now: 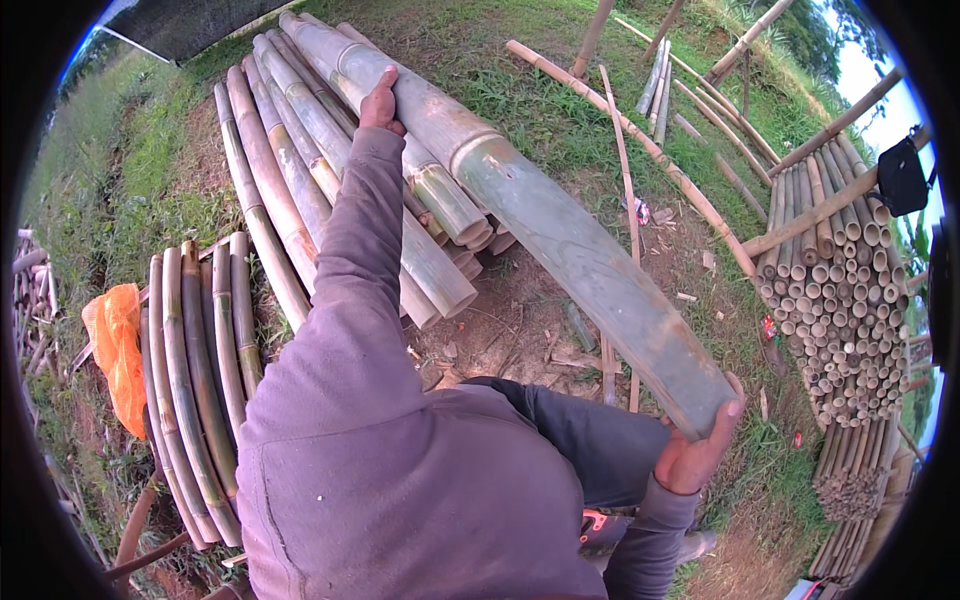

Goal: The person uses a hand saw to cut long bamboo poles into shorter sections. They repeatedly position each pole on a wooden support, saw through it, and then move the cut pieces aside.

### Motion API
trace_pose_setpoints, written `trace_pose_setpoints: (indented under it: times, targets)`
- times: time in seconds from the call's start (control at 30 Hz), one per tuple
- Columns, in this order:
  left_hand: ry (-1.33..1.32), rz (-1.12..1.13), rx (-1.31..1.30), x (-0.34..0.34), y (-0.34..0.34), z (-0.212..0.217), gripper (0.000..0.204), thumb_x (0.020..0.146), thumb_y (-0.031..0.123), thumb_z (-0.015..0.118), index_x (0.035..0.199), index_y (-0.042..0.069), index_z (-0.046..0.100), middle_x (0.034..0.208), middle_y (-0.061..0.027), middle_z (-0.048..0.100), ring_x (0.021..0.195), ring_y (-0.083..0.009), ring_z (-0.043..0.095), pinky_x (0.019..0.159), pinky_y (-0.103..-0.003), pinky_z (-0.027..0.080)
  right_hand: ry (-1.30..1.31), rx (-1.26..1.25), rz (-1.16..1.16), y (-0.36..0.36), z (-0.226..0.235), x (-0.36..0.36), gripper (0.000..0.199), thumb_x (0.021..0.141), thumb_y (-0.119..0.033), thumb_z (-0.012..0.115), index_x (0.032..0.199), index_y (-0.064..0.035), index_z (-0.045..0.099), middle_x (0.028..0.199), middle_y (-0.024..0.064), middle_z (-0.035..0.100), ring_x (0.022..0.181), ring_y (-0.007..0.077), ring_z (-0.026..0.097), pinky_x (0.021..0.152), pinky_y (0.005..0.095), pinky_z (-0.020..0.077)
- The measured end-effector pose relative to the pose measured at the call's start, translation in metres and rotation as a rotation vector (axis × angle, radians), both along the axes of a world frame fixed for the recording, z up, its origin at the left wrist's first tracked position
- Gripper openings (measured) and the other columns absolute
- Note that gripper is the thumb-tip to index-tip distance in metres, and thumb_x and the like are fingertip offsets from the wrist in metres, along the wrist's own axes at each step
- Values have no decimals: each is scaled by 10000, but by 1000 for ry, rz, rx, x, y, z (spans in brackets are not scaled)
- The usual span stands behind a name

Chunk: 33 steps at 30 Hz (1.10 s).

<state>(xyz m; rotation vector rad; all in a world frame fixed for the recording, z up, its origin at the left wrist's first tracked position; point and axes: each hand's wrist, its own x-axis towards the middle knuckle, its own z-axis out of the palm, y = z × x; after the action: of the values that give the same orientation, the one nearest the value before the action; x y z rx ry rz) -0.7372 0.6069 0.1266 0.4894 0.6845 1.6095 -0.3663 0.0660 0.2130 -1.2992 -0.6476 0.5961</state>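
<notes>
The purple sleeve [390,450] is filling the foreground nearest the camera, running up along the person's left arm. Beyond it, a thick bamboo pole [560,230] is lying slantwise across the view, its far end resting on the stack of bamboo culms [300,170] on the grass, its near cut end coming down by the person's right knee. The left hand [380,102] is reaching far out and pressing on the pole's upper side, fingers curling over it; how tightly they are closing I cannot tell. The right hand [697,450] is cupping the near end from beneath, fingers wrapping up around the cut edge and clamping on it.

To lift such a long, heavy piece well, the weight is probably best shared evenly, with the near end kept low and the far hand steadying against rolling. To the right, a bundle of thin canes [840,290] is lying stacked; at left, an orange mesh bag [118,350] is sitting beside split bamboo strips [200,380].
</notes>
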Motion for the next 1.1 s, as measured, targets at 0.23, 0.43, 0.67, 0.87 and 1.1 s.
trace_pose_setpoints:
  times: [0.23,0.43,0.67,0.87,1.1]
  targets:
    - [1272,159,-364,-96,32,-153,1324,734,677,855,1630,-77,237,1681,-262,383,1597,-456,264,1310,-549,182,-719,-150,643,116,-81,-94,900,1002,-411,751,1622,63,303,1585,280,427,1487,415,427,1232,505,358]
    - [1388,145,-618,-85,11,-137,1255,772,699,816,1691,86,219,1782,-125,257,1655,-479,49,1288,-695,42,-1040,-361,391,75,-75,-33,691,968,-232,766,1532,33,468,1478,277,534,1362,457,540,1153,518,438]
    - [1810,262,313,23,-83,-87,1072,858,783,679,1633,108,374,1677,-197,395,1617,-401,226,1304,-637,72,-1242,-429,14,5,-38,-10,504,946,-125,759,1396,39,605,1392,250,601,1310,434,576,1132,509,452]
    - [2025,-385,1136,124,-285,-41,870,803,506,823,1568,247,498,1598,-138,465,1568,-415,318,1242,-761,132,-1171,-355,-24,-3,-47,-8,460,939,-66,750,1367,48,624,1385,230,610,1291,414,593,1124,484,461]
    - [2232,-172,1151,105,-270,-53,689,852,239,768,1504,297,553,1584,-41,479,1546,-418,326,1153,-844,190,-1071,-252,-44,-7,-47,-5,432,959,-79,748,1353,51,629,1359,230,627,1260,399,621,1097,470,484]
